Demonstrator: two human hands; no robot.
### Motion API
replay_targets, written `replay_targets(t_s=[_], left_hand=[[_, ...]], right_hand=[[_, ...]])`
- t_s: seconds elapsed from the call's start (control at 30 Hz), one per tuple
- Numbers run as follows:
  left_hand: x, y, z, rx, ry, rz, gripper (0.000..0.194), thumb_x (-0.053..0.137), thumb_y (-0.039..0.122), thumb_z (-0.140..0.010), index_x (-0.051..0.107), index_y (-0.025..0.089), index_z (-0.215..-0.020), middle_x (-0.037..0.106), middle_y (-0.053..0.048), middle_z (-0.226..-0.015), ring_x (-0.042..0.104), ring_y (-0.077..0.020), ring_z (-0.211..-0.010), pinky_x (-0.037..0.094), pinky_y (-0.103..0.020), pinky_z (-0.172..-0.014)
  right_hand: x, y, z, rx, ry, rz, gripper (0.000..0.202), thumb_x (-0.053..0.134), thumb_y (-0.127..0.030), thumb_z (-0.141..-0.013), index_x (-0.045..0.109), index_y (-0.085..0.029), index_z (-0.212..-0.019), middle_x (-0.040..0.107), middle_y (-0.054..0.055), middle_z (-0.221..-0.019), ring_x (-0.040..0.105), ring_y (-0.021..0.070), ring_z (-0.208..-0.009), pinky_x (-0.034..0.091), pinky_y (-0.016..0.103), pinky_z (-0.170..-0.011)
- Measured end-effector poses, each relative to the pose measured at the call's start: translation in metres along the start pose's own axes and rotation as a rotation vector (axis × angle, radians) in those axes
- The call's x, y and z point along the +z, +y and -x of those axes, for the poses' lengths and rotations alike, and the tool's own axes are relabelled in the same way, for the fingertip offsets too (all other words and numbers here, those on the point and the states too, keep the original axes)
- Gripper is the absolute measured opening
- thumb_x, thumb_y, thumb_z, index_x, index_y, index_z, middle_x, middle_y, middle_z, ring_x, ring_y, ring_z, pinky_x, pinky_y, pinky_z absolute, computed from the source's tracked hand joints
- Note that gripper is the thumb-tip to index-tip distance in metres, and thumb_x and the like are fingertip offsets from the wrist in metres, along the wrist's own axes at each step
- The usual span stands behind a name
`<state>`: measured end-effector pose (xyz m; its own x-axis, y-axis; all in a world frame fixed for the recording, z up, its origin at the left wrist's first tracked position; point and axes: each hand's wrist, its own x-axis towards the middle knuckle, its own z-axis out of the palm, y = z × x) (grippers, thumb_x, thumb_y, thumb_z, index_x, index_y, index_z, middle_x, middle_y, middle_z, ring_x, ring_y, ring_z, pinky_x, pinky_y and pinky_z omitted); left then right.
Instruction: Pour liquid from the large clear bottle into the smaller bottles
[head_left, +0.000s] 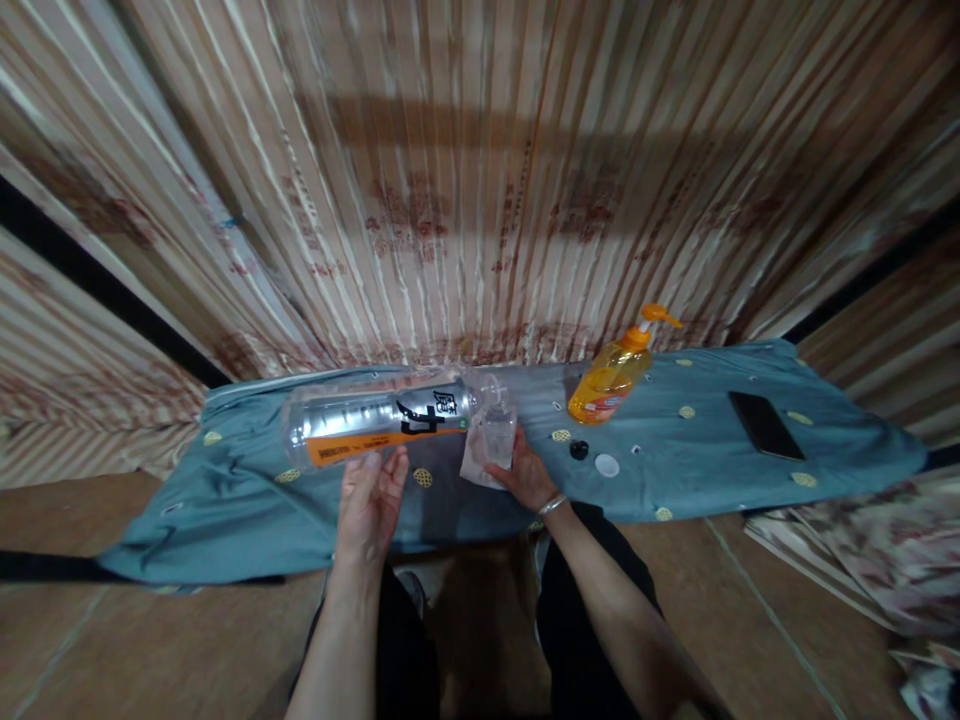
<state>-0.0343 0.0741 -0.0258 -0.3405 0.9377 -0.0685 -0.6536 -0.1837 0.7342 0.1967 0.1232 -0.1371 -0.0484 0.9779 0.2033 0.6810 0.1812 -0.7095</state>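
Note:
A large clear plastic bottle (379,415) with a silver and orange label lies sideways in the air, its neck pointing right. Under its label side is my left hand (373,495), fingers bent up against it. My right hand (529,472) grips a small clear cup (499,436) from the right, close to the bottle's mouth. Whether liquid is passing between them I cannot make out. Beneath the cup lies a pale sheet of paper or tissue (475,462). A black cap (578,450) and a white round lid (607,465) rest right of my right hand.
A blue-green cloth with yellow pineapple prints (247,500) covers the narrow table. An orange pump bottle (609,380) stands behind the caps. Far right lies a dark phone (765,425). A pleated curtain (480,200) hangs directly behind the table.

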Motion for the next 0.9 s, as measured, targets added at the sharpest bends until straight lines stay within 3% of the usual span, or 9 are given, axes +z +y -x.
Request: replay_targets(t_s=[0.13,0.33,0.9], left_hand=[[0.0004,0.0010,0.0001,-0.018,0.035,0.010,0.046,0.103,0.036,-0.047,0.073,0.023,-0.079,0.078,0.000,-0.086,0.073,-0.0128,-0.076,0.060,-0.020,-0.072],[0.0002,0.0004,-0.0002,0.002,0.019,0.012,0.044,0.102,0.035,-0.051,0.072,0.023,-0.081,0.079,-0.001,-0.089,0.073,-0.0133,-0.077,0.060,-0.021,-0.073],[0.0055,0.0019,-0.0005,-0.007,0.036,0.028,0.047,0.103,0.036,-0.044,0.073,0.021,-0.077,0.079,0.001,-0.082,0.074,-0.0123,-0.073,0.060,-0.018,-0.069]], right_hand=[[-0.0010,-0.0009,-0.0003,0.008,-0.027,-0.004,0.090,0.079,-0.025,-0.077,0.032,-0.021,-0.154,0.059,0.019,-0.149,0.060,0.0347,-0.136,0.050,0.053,-0.114],[-0.0023,-0.0010,0.0000,0.015,-0.032,0.002,0.089,0.077,-0.028,-0.079,0.032,-0.016,-0.154,0.059,0.021,-0.148,0.059,0.0359,-0.137,0.050,0.052,-0.116],[0.0018,0.0060,-0.0008,-0.023,-0.039,0.020,0.091,0.078,-0.032,-0.081,0.031,-0.006,-0.155,0.055,0.029,-0.150,0.059,0.0360,-0.137,0.050,0.051,-0.115]])
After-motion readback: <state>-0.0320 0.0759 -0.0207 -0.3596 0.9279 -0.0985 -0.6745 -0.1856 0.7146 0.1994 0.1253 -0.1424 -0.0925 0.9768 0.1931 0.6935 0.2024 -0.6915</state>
